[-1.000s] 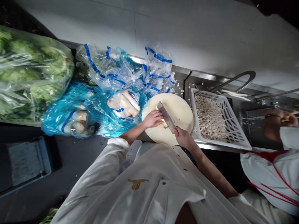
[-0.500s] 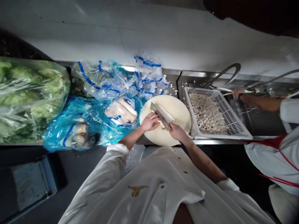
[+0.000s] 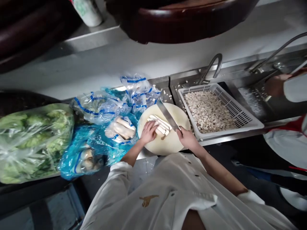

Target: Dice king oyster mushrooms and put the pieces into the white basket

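On a round white cutting board (image 3: 165,147) lie long pale strips of mushroom (image 3: 160,124), side by side on a slant. My left hand (image 3: 148,131) rests at their left end, its curled fingers holding them against the board. In my right hand (image 3: 187,137) is the handle of a cleaver (image 3: 168,114). Its blade points up and left, just right of the strips and apart from them. A small brownish scrap (image 3: 163,137) sits by the lower strips.
Right of the board stands a white perforated basket (image 3: 247,125) of diced mushroom pieces (image 3: 208,111), near a faucet (image 3: 217,65). Whole mushrooms in a plastic bag (image 3: 122,127), blue bags (image 3: 96,134) and bagged greens (image 3: 35,140) lie left. A co-worker's arm (image 3: 275,84) reaches over the sink.
The cleaver has moved off the mushroom to its right, and the cut strips now lie exposed. My left hand has shifted slightly onto their left end. The camera view has tilted upward and turned.
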A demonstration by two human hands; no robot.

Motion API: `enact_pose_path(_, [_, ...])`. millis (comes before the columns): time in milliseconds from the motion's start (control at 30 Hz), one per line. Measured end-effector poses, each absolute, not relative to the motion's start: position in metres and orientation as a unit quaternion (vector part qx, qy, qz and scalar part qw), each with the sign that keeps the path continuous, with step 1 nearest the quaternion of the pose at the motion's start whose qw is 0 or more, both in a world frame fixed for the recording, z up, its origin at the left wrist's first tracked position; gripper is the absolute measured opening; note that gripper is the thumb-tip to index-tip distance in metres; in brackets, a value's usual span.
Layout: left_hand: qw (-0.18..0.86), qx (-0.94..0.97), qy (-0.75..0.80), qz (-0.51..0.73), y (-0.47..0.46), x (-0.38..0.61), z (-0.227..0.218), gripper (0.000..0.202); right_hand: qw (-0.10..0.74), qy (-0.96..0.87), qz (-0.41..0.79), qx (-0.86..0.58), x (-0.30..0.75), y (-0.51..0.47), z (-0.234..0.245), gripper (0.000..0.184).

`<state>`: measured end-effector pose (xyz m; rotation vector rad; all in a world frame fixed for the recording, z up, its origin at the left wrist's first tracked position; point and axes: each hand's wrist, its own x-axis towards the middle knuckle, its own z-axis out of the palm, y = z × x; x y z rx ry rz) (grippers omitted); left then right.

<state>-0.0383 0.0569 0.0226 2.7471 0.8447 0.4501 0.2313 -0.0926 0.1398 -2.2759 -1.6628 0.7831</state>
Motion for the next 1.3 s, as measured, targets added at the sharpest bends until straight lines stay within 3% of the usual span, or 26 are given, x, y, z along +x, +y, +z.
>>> enact_pose_path(133, [0.107,0.965,0.236,0.04,0.073,-0.015,0.047,0.091,0.009,-0.545,0.287,-0.787,0.264,-0.103,0.112,0.038])
enact_pose_path(200, [0.107,0.968,0.228,0.011,0.078,-0.01,0.054,0.083,-0.014,-0.548,0.316,-0.774,0.273,-0.109,0.1,0.036])
enact_pose_path(367, [0.11,0.966,0.232,-0.031,0.072,-0.02,0.054,0.041,-0.001,-0.561,0.352,-0.749,0.282,-0.116,0.092,0.033])
enact_pose_path(567, [0.187,0.959,0.17,-0.127,0.08,-0.013,0.071,0.048,0.018,-0.577,0.386,-0.72,0.292,-0.107,0.093,0.032])
enact_pose_path(667, [0.18,0.957,0.205,-0.1,0.084,0.002,0.079,0.056,0.022,-0.59,0.387,-0.709,0.294,-0.103,0.092,0.033])
enact_pose_path(900, [0.17,0.939,0.297,0.03,0.067,0.033,0.061,0.038,0.003,-0.625,0.372,-0.686,0.297,-0.078,0.111,0.041])
enact_pose_path(1300, [0.195,0.938,0.281,0.062,0.07,0.028,0.056,0.038,-0.019,-0.654,0.37,-0.66,0.263,-0.031,0.122,0.04])
